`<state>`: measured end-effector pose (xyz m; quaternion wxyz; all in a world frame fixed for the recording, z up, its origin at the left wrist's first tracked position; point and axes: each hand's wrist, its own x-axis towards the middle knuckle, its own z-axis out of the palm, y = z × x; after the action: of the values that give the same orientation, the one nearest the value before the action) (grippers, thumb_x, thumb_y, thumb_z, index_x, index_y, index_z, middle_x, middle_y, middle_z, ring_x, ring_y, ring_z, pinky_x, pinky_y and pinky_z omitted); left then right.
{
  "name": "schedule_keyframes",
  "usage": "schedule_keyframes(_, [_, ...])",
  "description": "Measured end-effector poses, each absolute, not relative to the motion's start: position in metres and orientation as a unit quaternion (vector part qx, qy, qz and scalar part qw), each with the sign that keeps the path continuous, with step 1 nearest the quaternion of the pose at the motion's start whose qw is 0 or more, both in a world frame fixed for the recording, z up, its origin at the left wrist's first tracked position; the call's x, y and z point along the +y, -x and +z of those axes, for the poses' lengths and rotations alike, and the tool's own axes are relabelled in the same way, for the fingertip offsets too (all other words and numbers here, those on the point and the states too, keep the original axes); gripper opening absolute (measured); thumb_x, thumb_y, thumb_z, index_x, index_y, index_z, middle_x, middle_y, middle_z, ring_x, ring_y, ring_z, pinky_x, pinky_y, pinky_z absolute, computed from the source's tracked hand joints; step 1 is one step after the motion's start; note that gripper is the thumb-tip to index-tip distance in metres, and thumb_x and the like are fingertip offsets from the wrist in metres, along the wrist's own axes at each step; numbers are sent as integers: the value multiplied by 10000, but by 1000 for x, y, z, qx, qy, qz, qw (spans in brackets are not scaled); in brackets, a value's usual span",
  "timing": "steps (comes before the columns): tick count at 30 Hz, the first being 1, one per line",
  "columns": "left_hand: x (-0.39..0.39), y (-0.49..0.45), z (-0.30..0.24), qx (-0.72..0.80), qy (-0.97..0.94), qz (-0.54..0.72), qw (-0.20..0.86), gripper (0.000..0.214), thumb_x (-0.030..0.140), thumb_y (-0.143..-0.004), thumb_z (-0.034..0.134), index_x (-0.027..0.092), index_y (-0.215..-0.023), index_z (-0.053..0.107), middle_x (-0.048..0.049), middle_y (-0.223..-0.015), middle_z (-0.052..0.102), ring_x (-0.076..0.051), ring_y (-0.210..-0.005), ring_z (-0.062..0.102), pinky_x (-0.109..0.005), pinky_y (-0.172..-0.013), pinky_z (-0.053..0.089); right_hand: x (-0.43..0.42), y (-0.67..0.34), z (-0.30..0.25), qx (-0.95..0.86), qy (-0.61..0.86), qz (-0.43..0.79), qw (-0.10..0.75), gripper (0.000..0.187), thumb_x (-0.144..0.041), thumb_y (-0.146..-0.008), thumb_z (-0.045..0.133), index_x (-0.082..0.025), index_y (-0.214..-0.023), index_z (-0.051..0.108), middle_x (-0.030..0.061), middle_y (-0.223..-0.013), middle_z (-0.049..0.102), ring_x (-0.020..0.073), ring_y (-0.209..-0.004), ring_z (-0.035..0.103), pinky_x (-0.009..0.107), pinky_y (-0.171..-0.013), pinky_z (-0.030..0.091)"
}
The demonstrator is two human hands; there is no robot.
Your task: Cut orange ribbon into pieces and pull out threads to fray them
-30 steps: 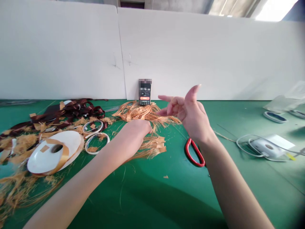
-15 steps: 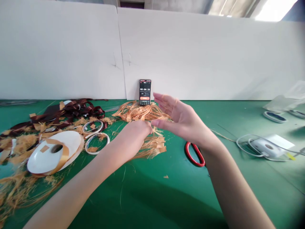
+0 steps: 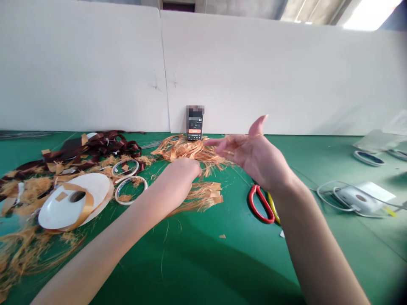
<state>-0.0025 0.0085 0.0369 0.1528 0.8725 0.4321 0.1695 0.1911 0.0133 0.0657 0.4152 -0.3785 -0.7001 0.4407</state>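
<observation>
Shredded orange-gold ribbon strands (image 3: 203,195), gathered in a bundle, lie near the middle of the green desk (image 3: 206,258), fanning out to the right from under the left hand (image 3: 178,180). In the head view, that hand's fingers are curled down and pressed together on the bundle's near end; the fingertips themselves are hidden beneath the knuckles. The right hand (image 3: 256,154) is raised above the desk just beyond, with fingers (image 3: 222,143) spread and thumb up. A few fine strands seem to trail across them, though they are too thin to be sure.

A looser heap of like strands (image 3: 184,149) sits behind, in front of a black phone (image 3: 194,123) propped against the white partition (image 3: 254,76). Red-and-yellow-handled scissors (image 3: 260,204) lie just right of the bundle, beside the right forearm. To the left are a white spool wound with gold ribbon (image 3: 54,214) and tangled dark brown ribbon (image 3: 98,146). A white device with a coiled cable (image 3: 359,197) lies far right.

Teasing strands apart looks best done with the left hand clamping firmly so the bundle cannot slide. The right fingers would draw lightly along the length, a few strands at a time, rather than yanking.
</observation>
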Motion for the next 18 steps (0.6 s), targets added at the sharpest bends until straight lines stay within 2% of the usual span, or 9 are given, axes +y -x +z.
schedule_keyframes(3, [9, 2, 41, 456, -869, 145, 122, 300, -30, -623, 426, 175, -715, 625, -62, -755, 662, -213, -795, 632, -339, -775, 445, 9, -199, 72, -650, 352, 621, 260, 792, -770, -826, 204, -204, -1075, 699, 115, -1145, 683, 270, -1074, 643, 412, -933, 526])
schedule_keyframes(5, [7, 2, 45, 469, -864, 141, 114, 269, -13, -621, 446, 174, -697, 623, -60, -756, 662, -206, -762, 624, -315, -715, 443, 5, -201, 76, -631, 355, 667, 173, 802, -773, -820, 233, -181, -1108, 692, 123, -1192, 665, 269, -989, 683, 400, -879, 547])
schedule_keyframes(7, [5, 1, 47, 480, -855, 146, 132, 214, 13, -640, 461, 171, -654, 604, -51, -727, 648, -188, -703, 604, -297, -654, 429, 1, -199, 79, -623, 336, 693, 137, 850, -770, -830, 171, -158, -1082, 705, 126, -1130, 695, 252, -939, 698, 386, -867, 535])
schedule_keyframes(10, [3, 0, 47, 488, -839, 155, 182, 191, 65, -720, 447, 170, -624, 573, -23, -644, 602, -146, -593, 551, -270, -559, 393, -2, -193, 82, -612, 268, 723, 176, 844, -713, -876, 101, -160, -1075, 706, 109, -1095, 716, 232, -1050, 657, 377, -943, 476])
schedule_keyframes(13, [2, -1, 48, 513, -818, 154, 208, 199, 97, -767, 420, 169, -628, 542, -2, -592, 553, -116, -513, 483, -252, -484, 341, -3, -185, 80, -622, 236, 699, 264, 579, -604, -921, 326, -202, -1188, 646, 87, -1113, 715, 219, -1081, 646, 378, -969, 487])
schedule_keyframes(15, [3, 1, 49, 532, -805, 163, 207, 186, 88, -757, 424, 168, -616, 516, 3, -581, 525, -110, -506, 448, -253, -471, 313, -4, -181, 76, -636, 246, 660, 314, 447, -474, -920, 478, -191, -1246, 594, 90, -1084, 722, 205, -1047, 663, 370, -953, 514])
schedule_keyframes(18, [7, 4, 51, 533, -801, 195, 190, 189, 49, -726, 425, 167, -601, 501, 11, -576, 496, -109, -523, 423, -257, -481, 296, -9, -172, 72, -663, 277, 592, 366, 464, -253, -865, 618, -139, -1304, 521, 85, -1019, 733, 189, -1012, 675, 352, -938, 534])
